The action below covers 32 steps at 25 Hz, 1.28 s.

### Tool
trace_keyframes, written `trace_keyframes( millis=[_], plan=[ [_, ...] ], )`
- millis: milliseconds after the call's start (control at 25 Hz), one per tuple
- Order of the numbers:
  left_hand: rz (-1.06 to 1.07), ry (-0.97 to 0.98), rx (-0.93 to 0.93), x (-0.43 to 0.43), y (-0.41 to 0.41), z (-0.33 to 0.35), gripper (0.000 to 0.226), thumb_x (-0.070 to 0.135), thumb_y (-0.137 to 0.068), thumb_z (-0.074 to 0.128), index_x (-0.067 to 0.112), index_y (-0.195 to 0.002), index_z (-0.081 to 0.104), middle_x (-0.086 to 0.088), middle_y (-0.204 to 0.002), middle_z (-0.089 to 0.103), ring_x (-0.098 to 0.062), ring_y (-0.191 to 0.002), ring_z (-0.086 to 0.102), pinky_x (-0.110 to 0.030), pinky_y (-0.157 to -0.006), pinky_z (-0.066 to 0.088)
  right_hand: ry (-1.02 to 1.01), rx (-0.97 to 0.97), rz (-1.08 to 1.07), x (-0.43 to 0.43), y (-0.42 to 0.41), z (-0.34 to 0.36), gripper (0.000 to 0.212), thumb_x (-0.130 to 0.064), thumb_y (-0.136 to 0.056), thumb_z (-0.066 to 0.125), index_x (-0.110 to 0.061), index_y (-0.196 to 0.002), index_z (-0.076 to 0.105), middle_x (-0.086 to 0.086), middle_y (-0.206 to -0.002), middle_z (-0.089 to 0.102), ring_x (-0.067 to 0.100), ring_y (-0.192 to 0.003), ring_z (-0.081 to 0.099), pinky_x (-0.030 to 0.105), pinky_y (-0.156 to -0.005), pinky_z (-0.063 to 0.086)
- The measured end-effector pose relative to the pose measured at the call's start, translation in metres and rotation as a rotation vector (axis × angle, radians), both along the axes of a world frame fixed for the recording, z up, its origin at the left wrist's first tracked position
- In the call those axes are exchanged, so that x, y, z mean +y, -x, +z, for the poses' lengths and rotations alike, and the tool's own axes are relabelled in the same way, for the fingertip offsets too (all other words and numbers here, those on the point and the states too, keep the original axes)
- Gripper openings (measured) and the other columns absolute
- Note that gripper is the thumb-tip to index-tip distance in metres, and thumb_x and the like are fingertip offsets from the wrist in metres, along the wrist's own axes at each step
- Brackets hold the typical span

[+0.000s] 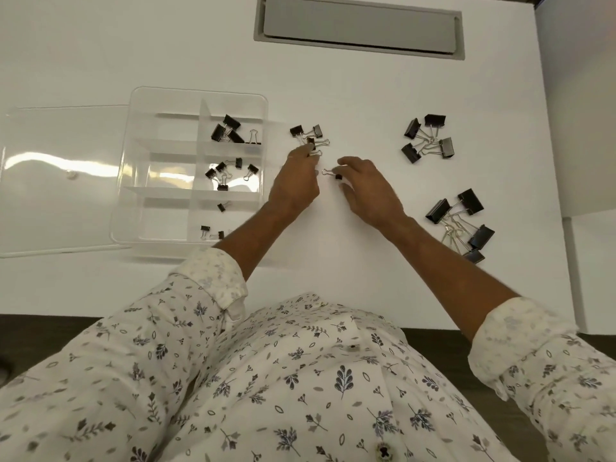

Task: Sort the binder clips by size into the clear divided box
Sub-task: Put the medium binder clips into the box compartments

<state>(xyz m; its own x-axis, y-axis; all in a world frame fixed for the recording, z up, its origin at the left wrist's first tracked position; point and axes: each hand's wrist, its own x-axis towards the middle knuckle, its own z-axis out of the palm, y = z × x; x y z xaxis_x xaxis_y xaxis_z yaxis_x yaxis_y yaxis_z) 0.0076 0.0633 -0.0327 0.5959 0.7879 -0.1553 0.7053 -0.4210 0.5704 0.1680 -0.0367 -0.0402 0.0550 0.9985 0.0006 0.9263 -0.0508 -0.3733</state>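
Note:
The clear divided box [140, 181] lies on the white table at left. Its right-hand compartments hold black binder clips: medium ones [230, 130] at the back, smaller ones [223, 173] in the middle, tiny ones [213, 230] at the front. Just right of the box sits a small loose pile of clips [308, 133]. My left hand [295, 185] pinches a clip [311, 145] at that pile's near edge. My right hand [365, 188] holds a tiny clip [335, 175] by its fingertips, a little above the table.
The box's clear lid [60, 181] lies open flat to its left. Two piles of larger clips rest at the right, one further back [428, 138] and one nearer [461, 221]. A grey recessed hatch [360, 26] is at the table's back. A white block [590, 261] stands at the right edge.

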Motion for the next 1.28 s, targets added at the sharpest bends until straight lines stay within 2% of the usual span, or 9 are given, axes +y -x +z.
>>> trace_keyframes(
  millis=[120,360,520,640,760,880,1000,1120,1280],
  plan=[
    [0.005,-0.09,0.002,0.002,0.012,-0.005,0.032,0.003,-0.098,0.055,0.004,-0.127,0.068,-0.011,-0.143,0.055,-0.03,-0.131,0.05,-0.041,-0.106,0.048,0.035,0.045,0.008,0.009,0.006,0.002,0.039,-0.01,-0.098,0.059,-0.011,-0.137,0.06,0.009,-0.149,0.052,0.032,-0.131,0.051,0.043,-0.104,0.049],
    [0.109,-0.075,-0.076,-0.013,0.022,-0.01,0.03,0.004,-0.093,0.059,0.01,-0.121,0.069,-0.007,-0.139,0.053,-0.03,-0.121,0.057,-0.041,-0.093,0.054,-0.073,0.061,0.069,0.015,0.003,-0.009,0.024,-0.007,-0.098,0.057,-0.01,-0.117,0.069,0.006,-0.118,0.068,0.031,-0.102,0.058,0.047,-0.08,0.055],
    [0.186,-0.036,-0.178,-0.026,0.029,-0.012,0.037,0.008,-0.086,0.063,0.012,-0.123,0.065,-0.004,-0.131,0.056,-0.024,-0.105,0.063,-0.041,-0.092,0.055,-0.099,0.203,0.008,0.014,0.007,-0.007,0.028,-0.01,-0.094,0.059,-0.009,-0.12,0.069,0.008,-0.112,0.07,0.029,-0.1,0.061,0.029,-0.089,0.047],
    [0.303,0.055,-0.249,-0.032,0.027,-0.001,0.041,0.011,-0.085,0.066,0.012,-0.126,0.064,-0.002,-0.125,0.064,-0.015,-0.098,0.065,-0.032,-0.091,0.055,-0.108,0.378,-0.122,0.017,0.017,0.003,0.03,-0.017,-0.093,0.058,-0.012,-0.121,0.069,0.005,-0.11,0.07,0.022,-0.101,0.064,0.033,-0.092,0.052],
    [0.527,0.216,-0.386,-0.03,0.023,0.014,0.034,0.016,-0.088,0.066,0.013,-0.121,0.069,-0.001,-0.105,0.074,-0.001,-0.079,0.065,-0.018,-0.078,0.053,0.059,0.812,-0.33,0.029,0.023,0.019,0.031,-0.014,-0.095,0.058,-0.012,-0.124,0.069,0.008,-0.109,0.073,0.013,-0.095,0.067,0.029,-0.093,0.057],
    [0.721,0.556,-0.677,-0.024,0.023,0.025,0.025,0.018,-0.094,0.062,0.014,-0.118,0.07,0.0,-0.091,0.076,-0.007,-0.081,0.069,-0.028,-0.087,0.06,0.209,1.507,-0.558,0.034,0.024,0.036,0.033,-0.008,-0.099,0.047,-0.001,-0.125,0.067,0.013,-0.104,0.072,0.019,-0.092,0.068,0.032,-0.092,0.059],
    [0.834,0.893,-0.988,-0.024,0.025,0.041,0.022,0.01,-0.1,0.057,0.004,-0.117,0.068,-0.005,-0.095,0.073,-0.017,-0.091,0.067,-0.032,-0.096,0.059,0.233,1.728,-0.649,0.035,0.026,0.045,0.037,-0.014,-0.102,0.045,0.006,-0.126,0.064,0.015,-0.104,0.07,0.023,-0.092,0.068,0.032,-0.087,0.06],
    [0.912,1.113,-1.162,-0.027,0.03,0.052,0.027,0.005,-0.099,0.047,0.001,-0.119,0.065,-0.014,-0.104,0.074,-0.026,-0.097,0.067,-0.034,-0.098,0.058,0.259,1.642,-0.626,0.037,0.029,0.046,0.033,-0.035,-0.102,0.058,-0.003,-0.104,0.066,0.01,-0.094,0.069,0.019,-0.084,0.067,0.03,-0.083,0.06],
    [0.935,1.14,-1.17,-0.024,0.043,0.054,0.04,0.01,-0.101,0.038,-0.004,-0.134,0.057,-0.02,-0.119,0.069,-0.03,-0.105,0.066,-0.037,-0.104,0.055,0.128,0.935,-0.496,0.049,0.034,0.034,0.032,-0.037,-0.086,0.078,-0.011,-0.092,0.061,0.0,-0.08,0.066,0.013,-0.069,0.063,0.028,-0.07,0.057]
  ],
)
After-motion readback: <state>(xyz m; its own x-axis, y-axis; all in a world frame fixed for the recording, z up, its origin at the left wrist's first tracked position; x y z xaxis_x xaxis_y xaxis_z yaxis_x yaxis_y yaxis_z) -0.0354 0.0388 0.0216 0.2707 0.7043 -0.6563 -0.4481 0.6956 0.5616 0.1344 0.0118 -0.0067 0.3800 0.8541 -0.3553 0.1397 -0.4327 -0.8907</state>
